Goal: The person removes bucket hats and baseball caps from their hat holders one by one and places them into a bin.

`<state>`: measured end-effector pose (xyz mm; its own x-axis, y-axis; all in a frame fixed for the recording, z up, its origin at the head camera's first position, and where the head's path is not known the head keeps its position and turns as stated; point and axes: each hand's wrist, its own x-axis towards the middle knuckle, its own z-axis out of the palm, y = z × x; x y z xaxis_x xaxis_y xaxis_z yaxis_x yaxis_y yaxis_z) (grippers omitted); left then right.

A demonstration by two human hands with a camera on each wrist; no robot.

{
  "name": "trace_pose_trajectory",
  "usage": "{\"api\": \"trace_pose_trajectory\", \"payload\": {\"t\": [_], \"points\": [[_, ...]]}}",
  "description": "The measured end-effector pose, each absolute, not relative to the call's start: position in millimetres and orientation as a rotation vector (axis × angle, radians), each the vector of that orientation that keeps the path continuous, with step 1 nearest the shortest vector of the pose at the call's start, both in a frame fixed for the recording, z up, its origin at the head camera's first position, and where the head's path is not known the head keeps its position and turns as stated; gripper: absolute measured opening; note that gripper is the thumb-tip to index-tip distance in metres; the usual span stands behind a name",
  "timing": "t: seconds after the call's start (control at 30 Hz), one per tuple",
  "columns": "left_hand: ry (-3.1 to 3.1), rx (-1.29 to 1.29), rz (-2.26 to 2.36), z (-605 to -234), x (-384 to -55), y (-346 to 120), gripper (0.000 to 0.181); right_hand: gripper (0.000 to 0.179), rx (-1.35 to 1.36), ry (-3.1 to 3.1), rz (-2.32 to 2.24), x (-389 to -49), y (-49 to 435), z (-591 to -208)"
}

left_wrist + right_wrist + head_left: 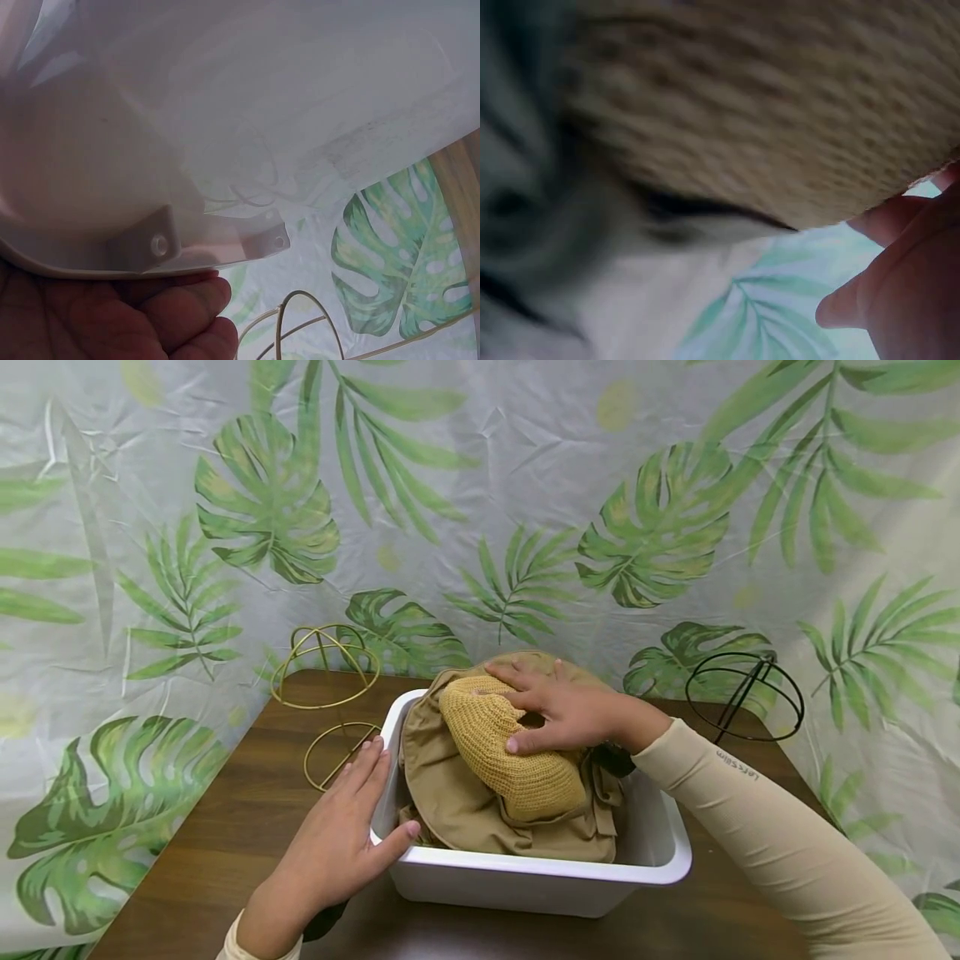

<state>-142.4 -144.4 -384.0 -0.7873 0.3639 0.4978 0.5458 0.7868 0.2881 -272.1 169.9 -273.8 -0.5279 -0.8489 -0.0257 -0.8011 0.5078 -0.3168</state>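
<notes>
A mustard ribbed knit piece [510, 752], bunched up like a beanie, lies on top of tan fabric [457, 810] with stitched edges inside a white plastic tub [525, 893]. My right hand [562, 710] rests on the knit piece from its right, fingers spread and the thumb apart from them. The same ribbed knit [780, 112] fills the top of the right wrist view. Along the tub's left rim lies my left hand [337, 835], its fingers extended and its thumb on the near corner. The left wrist view has that hand [150, 322] against the rim's underside.
Gold wire stands [326, 689] are on the left of the brown wooden table [225, 835]. A black wire stand [746, 702] is at the back right. Behind the table hangs a leaf-print sheet [525, 468].
</notes>
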Motion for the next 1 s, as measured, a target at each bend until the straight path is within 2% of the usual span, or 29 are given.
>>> {"api": "trace_pose_trajectory", "payload": {"t": [0.23, 0.53, 1.0], "points": [[-2.551, -0.688, -0.602, -385, -142, -143, 0.083, 0.088, -1.48, 2.527, -0.352, -271, 167, -293], [-2.54, -0.684, -0.607, -385, -143, -144, 0.082, 0.08, -1.61, 2.49, -0.209, -264, 156, -303], [-2.529, -0.689, -0.615, -387, -144, -144, 0.082, 0.077, -1.519, 2.53, 0.074, -252, 145, -317]]}}
